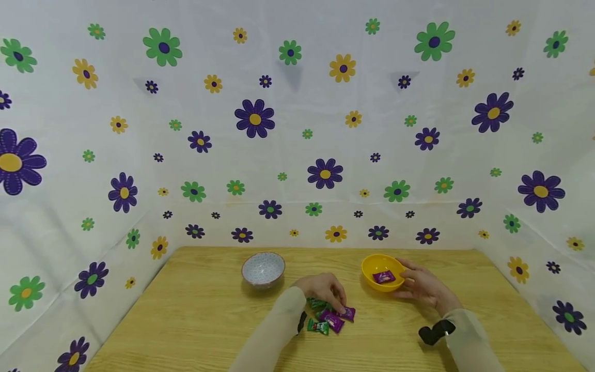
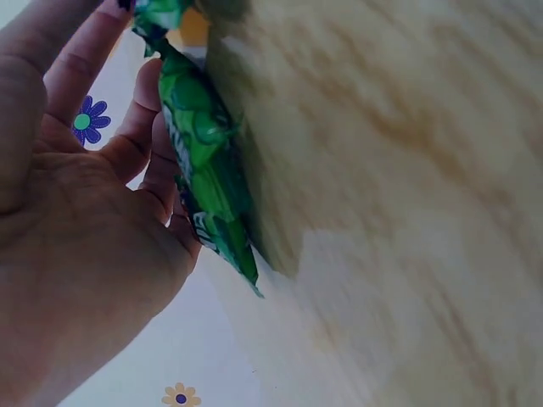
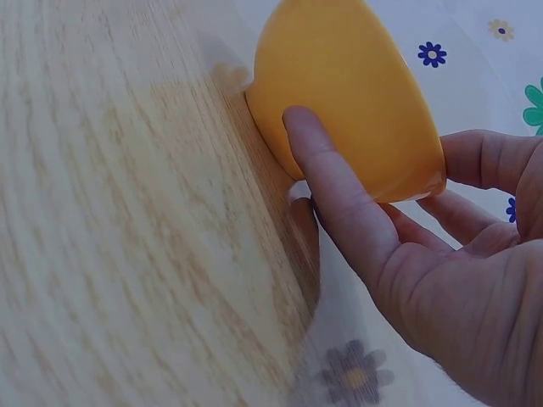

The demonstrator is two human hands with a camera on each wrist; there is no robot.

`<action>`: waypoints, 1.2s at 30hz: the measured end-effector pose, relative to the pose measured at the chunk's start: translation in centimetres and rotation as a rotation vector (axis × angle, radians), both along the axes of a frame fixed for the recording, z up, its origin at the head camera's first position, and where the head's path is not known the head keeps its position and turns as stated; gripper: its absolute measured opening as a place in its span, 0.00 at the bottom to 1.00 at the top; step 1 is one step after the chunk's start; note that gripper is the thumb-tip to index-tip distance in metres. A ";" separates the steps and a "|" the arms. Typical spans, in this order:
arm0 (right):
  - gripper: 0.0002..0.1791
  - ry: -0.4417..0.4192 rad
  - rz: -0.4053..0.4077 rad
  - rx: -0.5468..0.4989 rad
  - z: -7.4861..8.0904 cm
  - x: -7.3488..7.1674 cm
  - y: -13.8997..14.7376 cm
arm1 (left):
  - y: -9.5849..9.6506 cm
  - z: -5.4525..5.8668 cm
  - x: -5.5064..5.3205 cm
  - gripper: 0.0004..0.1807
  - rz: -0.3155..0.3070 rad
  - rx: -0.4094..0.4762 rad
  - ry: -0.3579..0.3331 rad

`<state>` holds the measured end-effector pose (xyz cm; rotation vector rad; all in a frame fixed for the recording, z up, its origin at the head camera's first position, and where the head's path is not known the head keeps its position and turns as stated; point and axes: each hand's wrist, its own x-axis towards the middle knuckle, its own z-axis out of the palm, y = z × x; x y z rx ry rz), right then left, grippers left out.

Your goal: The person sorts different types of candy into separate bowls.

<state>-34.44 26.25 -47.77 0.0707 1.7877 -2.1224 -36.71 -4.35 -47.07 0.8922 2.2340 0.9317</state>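
Note:
My left hand (image 1: 323, 288) reaches down over a small pile of wrapped candies, its fingertips pinching a purple-wrapped candy (image 1: 348, 314). Beside it lies another purple candy (image 1: 332, 321), and a green-wrapped candy (image 1: 318, 326) is nearest the front. More green wrappers are partly hidden under the hand. Up close in the left wrist view, a green candy (image 2: 204, 153) stands before the fingers, hiding their tips. On the right, my right hand (image 1: 425, 287) holds the side of a yellow bowl (image 1: 370, 266), thumb and fingers spread around its wall (image 3: 348, 93). One purple candy (image 1: 384, 277) lies inside.
A pale patterned bowl with a reddish rim (image 1: 263, 268) stands at the back left of the wooden table (image 1: 195, 310). White flower-printed sheeting (image 1: 297, 150) encloses the table at the back and both sides.

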 end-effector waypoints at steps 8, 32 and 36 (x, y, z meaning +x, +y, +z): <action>0.35 -0.004 -0.019 -0.001 0.3 0.1 0.0 | 0.2 0.1 0.0 0.04 0.023 -0.034 0.023; 0.35 0.003 -0.013 0.015 0.3 0.0 0.3 | 0.7 -0.2 0.3 0.04 0.053 -0.029 0.124; 0.35 0.001 -0.001 0.021 0.4 0.1 -0.1 | 0.6 -0.4 0.4 0.02 0.081 0.001 0.080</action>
